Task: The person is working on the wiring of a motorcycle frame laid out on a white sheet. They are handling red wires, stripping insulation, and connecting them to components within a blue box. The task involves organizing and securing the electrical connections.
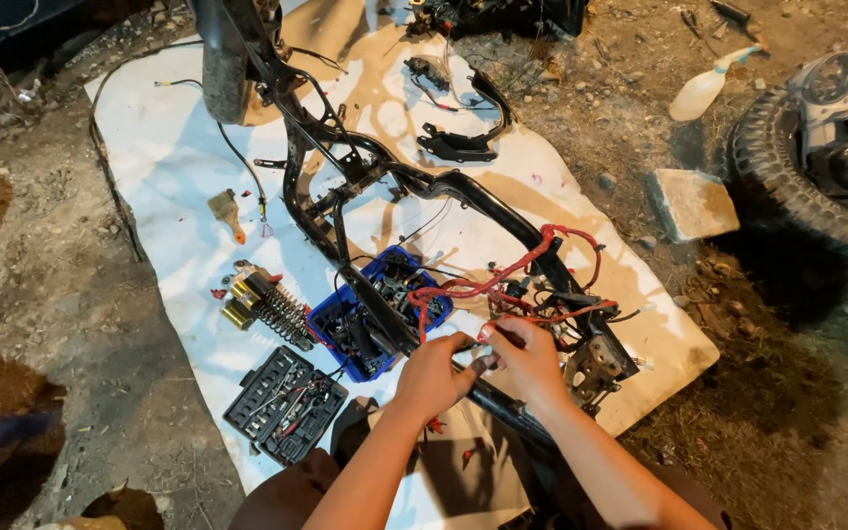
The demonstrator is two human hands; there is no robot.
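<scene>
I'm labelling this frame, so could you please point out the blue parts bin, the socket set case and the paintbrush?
blue parts bin (329,327), head view, on its left rim.
socket set case (285,404), head view, middle of the open tray.
paintbrush (227,215), head view, on its handle.

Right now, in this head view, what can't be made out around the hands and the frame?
- What the left hand and right hand pinch: hidden by the fingers and the red wiring.
- Contents of the blue bin: too small, crossed by the black frame.
- Tools in the black tool case: too small.
- Frame's front end: cut off by the top edge.
</scene>
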